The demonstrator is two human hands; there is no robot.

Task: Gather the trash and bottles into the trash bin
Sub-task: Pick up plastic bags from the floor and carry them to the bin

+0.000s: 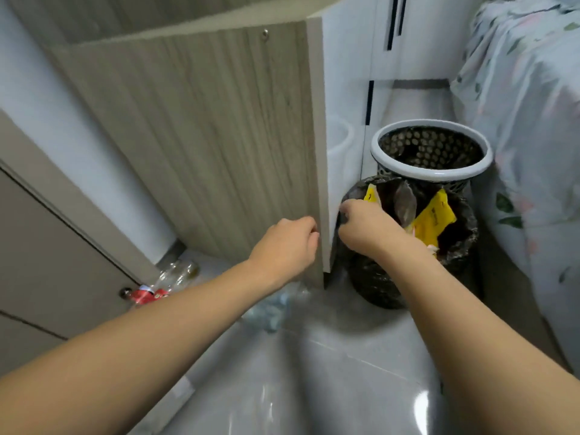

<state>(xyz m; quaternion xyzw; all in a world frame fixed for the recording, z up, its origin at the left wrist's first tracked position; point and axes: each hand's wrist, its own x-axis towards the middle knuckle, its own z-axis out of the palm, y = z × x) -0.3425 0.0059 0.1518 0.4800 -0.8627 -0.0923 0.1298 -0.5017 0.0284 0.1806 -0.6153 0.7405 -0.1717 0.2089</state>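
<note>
Wood-grain laminate, pale grey-brown with fine vertical streaks, covers the cabinet panel (201, 146) that fills the middle of our view. Our left hand (287, 246) is curled closed against the panel's white front edge; whether it grips anything we cannot tell. Our right hand (364, 227) reaches past that edge, its fingers pinched on the crinkled rim of the black trash bag (376, 277), which lines a round bin on the floor. Yellow wrappers (433, 221) and a clear crumpled piece stick up out of the bag. Just behind it stands a second round basket (431, 166) with perforated dark walls and a smooth white rim. On the floor to the left, a clear plastic bottle (166, 281) with a red label lies beside the panel's foot, and a bluish crumpled lump (273, 309) lies under our left wrist. Glossy grey floor tiles (329, 387) reflect the light. Floral fabric (527, 120) hangs at the right.
</note>
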